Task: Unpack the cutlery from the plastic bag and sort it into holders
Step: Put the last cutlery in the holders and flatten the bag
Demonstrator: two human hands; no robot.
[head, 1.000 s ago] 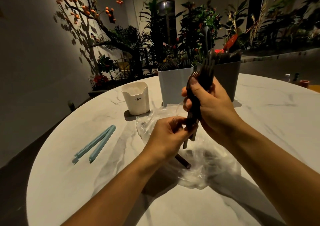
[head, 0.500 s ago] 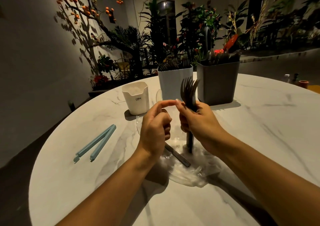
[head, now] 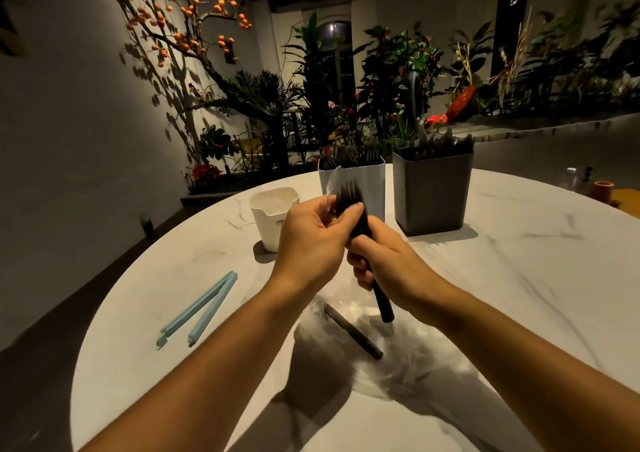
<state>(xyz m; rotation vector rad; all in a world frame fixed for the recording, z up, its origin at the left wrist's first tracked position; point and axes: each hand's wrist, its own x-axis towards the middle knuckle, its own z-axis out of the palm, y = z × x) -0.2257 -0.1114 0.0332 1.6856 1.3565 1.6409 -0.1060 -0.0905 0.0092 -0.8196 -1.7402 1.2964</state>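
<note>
Over the table's middle, right hand grips a bunch of dark forks upright, left hand pinching their tops. Fork count's too dark to tell; plastic bag lies crumpled below.

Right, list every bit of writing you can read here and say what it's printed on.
"CRB": dark print on the front of the white cup; the left hand covers the rest, and a smaller line beneath is too small to read.
No other writing shows.
</note>
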